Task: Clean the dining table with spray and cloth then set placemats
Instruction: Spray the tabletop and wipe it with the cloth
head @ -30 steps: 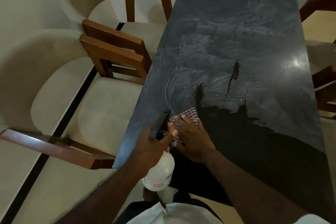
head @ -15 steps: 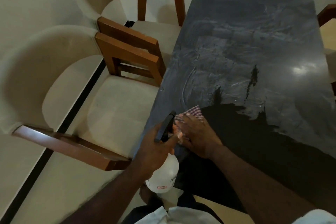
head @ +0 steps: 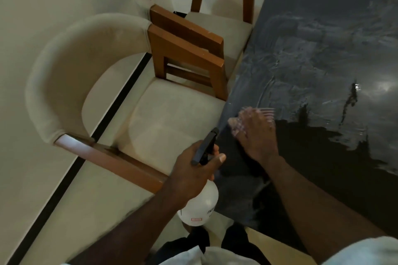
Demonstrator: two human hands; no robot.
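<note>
Right hand (head: 256, 135) slid forward, fingers flat on cloth (head: 268, 112) | left hand (head: 193, 171) grips spray bottle (head: 200, 206)

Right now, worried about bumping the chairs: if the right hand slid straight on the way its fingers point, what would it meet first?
Probably the left edge of the table, close ahead of the right hand. Just past it stands the nearer chair's wooden arm. Motion blur leaves the exact line uncertain.

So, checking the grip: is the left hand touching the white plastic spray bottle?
Touching. The head view shows the left hand gripping the white plastic spray bottle just under its black trigger head.
</note>
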